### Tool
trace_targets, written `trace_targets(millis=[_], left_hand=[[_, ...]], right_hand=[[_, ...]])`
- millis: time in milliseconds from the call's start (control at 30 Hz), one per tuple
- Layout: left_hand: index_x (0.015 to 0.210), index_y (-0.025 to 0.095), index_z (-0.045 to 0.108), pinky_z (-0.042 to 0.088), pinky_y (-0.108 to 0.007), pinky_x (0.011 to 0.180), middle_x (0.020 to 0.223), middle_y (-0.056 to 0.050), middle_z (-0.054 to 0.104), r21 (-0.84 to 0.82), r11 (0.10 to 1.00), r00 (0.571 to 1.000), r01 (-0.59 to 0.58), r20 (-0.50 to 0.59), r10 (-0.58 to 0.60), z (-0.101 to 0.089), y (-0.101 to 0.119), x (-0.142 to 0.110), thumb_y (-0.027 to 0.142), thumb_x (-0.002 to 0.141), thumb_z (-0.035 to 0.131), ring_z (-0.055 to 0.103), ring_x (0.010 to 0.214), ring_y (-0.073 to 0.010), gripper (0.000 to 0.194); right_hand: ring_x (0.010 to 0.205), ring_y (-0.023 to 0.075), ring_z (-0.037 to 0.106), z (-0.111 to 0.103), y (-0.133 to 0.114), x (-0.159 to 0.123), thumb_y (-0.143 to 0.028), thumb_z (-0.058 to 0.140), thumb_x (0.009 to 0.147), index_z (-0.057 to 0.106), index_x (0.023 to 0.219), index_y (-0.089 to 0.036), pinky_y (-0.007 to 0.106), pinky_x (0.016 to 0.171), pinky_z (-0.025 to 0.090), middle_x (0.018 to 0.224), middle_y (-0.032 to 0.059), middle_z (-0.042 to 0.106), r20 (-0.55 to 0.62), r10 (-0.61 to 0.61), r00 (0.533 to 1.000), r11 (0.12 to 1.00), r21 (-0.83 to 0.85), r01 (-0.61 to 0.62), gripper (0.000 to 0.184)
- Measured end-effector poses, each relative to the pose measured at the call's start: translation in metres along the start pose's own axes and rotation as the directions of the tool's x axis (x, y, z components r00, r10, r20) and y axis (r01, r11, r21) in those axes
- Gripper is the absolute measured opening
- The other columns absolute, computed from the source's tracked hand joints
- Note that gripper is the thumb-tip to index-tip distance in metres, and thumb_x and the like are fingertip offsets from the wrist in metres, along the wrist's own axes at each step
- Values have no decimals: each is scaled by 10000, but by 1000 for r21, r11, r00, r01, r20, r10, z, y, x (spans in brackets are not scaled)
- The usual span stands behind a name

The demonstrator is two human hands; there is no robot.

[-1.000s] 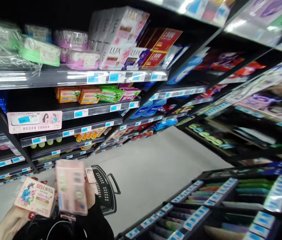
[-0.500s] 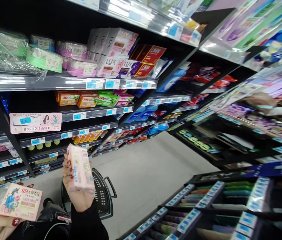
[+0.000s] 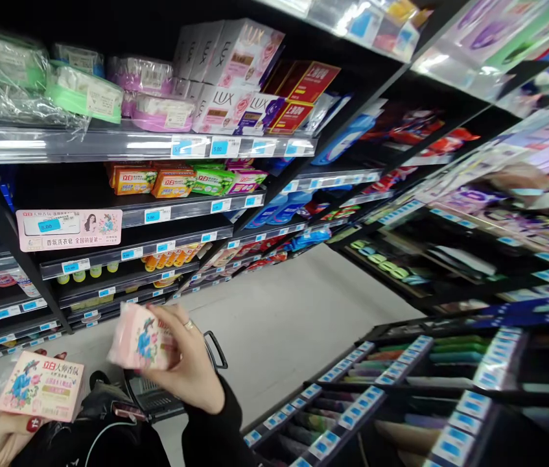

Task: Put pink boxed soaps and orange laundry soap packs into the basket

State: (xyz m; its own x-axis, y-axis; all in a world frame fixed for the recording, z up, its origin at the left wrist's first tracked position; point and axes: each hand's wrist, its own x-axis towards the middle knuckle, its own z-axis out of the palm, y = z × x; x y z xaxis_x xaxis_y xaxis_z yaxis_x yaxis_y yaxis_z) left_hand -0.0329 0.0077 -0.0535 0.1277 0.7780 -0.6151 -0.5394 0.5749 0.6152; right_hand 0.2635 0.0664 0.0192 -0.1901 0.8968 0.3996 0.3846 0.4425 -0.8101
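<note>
At the lower left, my left hand (image 3: pixel 11 433) grips a pink pack of laundry soap (image 3: pixel 43 387). A woman in blue and flowers are printed on its face, turned up toward me. My right hand (image 3: pixel 196 363) wraps round a second pink soap pack (image 3: pixel 145 340) with the same print, held over the floor to the right of the first. Clear wrap shows at its left end, and my fingers cover part of its right side. The two packs are apart. Behind my right hand stands a black basket (image 3: pixel 157 399), partly hidden.
Ahead, a shelf (image 3: pixel 109 146) bears LUX soap boxes (image 3: pixel 235 58) and wrapped soap dishes (image 3: pixel 84 94). Orange and green soap packs (image 3: pixel 174 183) lie one level lower, near a pink price sign (image 3: pixel 70 241). Grey aisle floor (image 3: pixel 293 298) runs between this and racks (image 3: pixel 391 402) on the right.
My right hand has turned its pack from the back to the printed front and moved slightly right. The left hand's pack stays nearly where it was. The view has shifted slightly.
</note>
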Motion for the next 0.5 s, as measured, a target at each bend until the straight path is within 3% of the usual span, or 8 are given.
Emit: trace_targets(millis=[100,200,267,367,433,500], left_hand=[[1424,417,227,604,-328,760,1415,-53,445,25,1000,1000,2,-16,-2,-5,-1,0,-13,443,801,440,1215,-401,1216],[1413,399,280,525,-414,916,1384,-56,476,-56,998,1000,12,14,-12,-5,-4,4,-17,437,804,429,1217,-396,1183],[1408,397,293,426,-489,1009,1372,-59,484,-101,995,1000,25,21,-23,-1,-6,6,-40,428,798,414,1220,-399,1187],[1398,414,303,319,-603,1037,1332,-71,525,-107,994,999,32,2,-32,6,-10,8,-120,417,757,392,1219,-416,1206],[1343,420,407,278,-659,1025,1280,-57,577,-128,991,999,49,-8,-51,7,-13,12,-165,392,723,345,1237,-432,1161],[1154,356,618,239,-642,1052,1176,-31,656,-177,980,995,92,-11,-96,6,-15,19,-106,415,745,237,1281,-416,881]], right_hand=[[1013,260,525,-39,20,13,-296,690,706,461,1269,-220,379,838,438,1116,98,538,-17,-21,1000,958,-286,15,613],[1079,281,498,-57,73,26,-244,661,675,466,1250,-181,393,900,403,1146,110,527,65,157,985,876,-471,-109,611],[1077,270,501,-50,114,27,-182,666,628,502,1211,-157,368,916,389,1125,103,544,153,288,945,835,-523,-170,606],[974,237,549,-18,163,17,-189,722,618,595,1066,-135,357,886,407,1021,80,589,211,384,899,821,-523,-228,469],[937,209,562,6,183,7,-271,699,732,602,1030,-128,378,870,429,1016,71,593,179,415,892,819,-501,-281,344],[956,198,565,23,195,-1,-334,607,854,580,1077,-134,395,859,454,1075,71,578,88,423,902,824,-453,-342,301]])
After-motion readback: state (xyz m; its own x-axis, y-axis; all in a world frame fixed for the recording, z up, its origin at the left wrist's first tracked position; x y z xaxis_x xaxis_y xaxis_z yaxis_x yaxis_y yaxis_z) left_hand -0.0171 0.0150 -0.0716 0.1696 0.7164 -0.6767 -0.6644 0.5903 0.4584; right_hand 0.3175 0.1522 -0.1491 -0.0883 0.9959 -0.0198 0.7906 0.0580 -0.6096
